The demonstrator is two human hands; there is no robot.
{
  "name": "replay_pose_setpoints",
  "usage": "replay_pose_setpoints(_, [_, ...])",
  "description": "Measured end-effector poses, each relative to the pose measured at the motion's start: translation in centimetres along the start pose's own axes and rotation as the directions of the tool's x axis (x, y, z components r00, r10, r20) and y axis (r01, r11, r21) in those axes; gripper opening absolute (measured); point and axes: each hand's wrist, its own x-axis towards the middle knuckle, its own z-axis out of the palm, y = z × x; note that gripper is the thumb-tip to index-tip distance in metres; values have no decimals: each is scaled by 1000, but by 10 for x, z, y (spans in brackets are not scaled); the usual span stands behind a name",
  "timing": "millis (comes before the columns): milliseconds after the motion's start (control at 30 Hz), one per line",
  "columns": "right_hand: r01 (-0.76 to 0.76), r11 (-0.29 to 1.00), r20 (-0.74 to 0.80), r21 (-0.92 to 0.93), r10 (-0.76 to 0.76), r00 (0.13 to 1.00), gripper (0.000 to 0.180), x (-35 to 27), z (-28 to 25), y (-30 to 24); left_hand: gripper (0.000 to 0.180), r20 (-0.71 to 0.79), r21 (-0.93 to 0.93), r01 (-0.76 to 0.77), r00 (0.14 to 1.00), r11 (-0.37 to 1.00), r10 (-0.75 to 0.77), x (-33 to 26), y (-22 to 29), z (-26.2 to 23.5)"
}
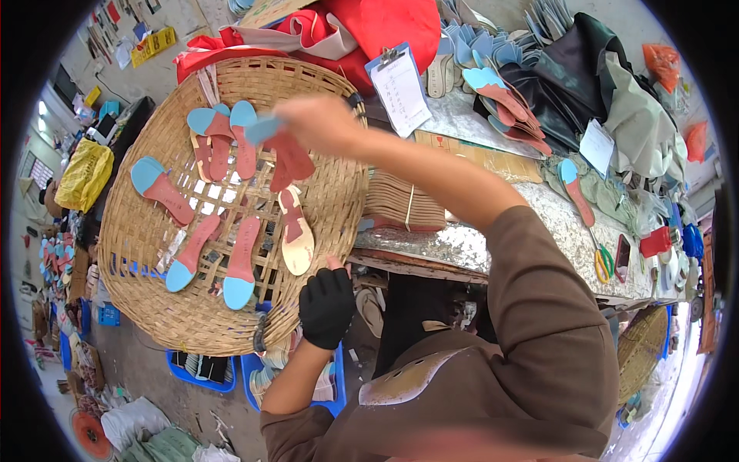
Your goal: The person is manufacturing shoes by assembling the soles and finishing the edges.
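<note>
A large round woven basket [127,254] tilts in front of me with several shoe insole pieces [245,250] inside, reddish-brown with light blue ends. One cream insole [296,242] with a reddish patch lies near its right side. My left hand [327,308], in a black fingerless glove, is closed on the basket's near right rim. Above the basket's upper right part, my bare right hand [317,127], smeared by motion, is closed on a blue-ended insole [264,129]. More reddish insole pieces [289,160] show just below that hand; whether they are also held I cannot tell.
On the worktable [531,189] to the right lie a tied stack of brown insoles [404,202], a clipboard [399,91], more insoles [508,108], and scissors [603,260] beside a phone [622,256]. Blue crates [202,371] stand on the floor below the basket. Red cloth [385,31] lies behind.
</note>
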Motion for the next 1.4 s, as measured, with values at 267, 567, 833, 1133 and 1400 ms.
replay_pose_setpoints(267, [-370, 913, -131, -173, 351, 927, 35, 15, -311, 39, 32, -7, -19, 79, 997, 997, -80, 22, -13, -12])
replay_pose_setpoints(567, [131, 605, 261, -785, 132, 956, 41, -58, -294, 211, 38, 71, -16, -10, 997, 1000, 11, 13, -7, -4])
replay_pose_setpoints(833, [461, 872, 641, 163, -449, 622, 36, -20, 7, -13, 41, 77, 46, -27, 997, 999, 23, 1, 5, -2])
replay_pose_setpoints(1133, [572, 780, 772, 254, -520, 366, 21, -21, 72, -22, 42, -7, 44, -53, 999, 998, 53, -2, 7, 5])
replay_pose_setpoints(1400, [682, 706, 491, 190, -670, 557, 38, 36, 59, -84, 48, -30, -3, -15, 999, 1000, 15, -8, 3, 2])
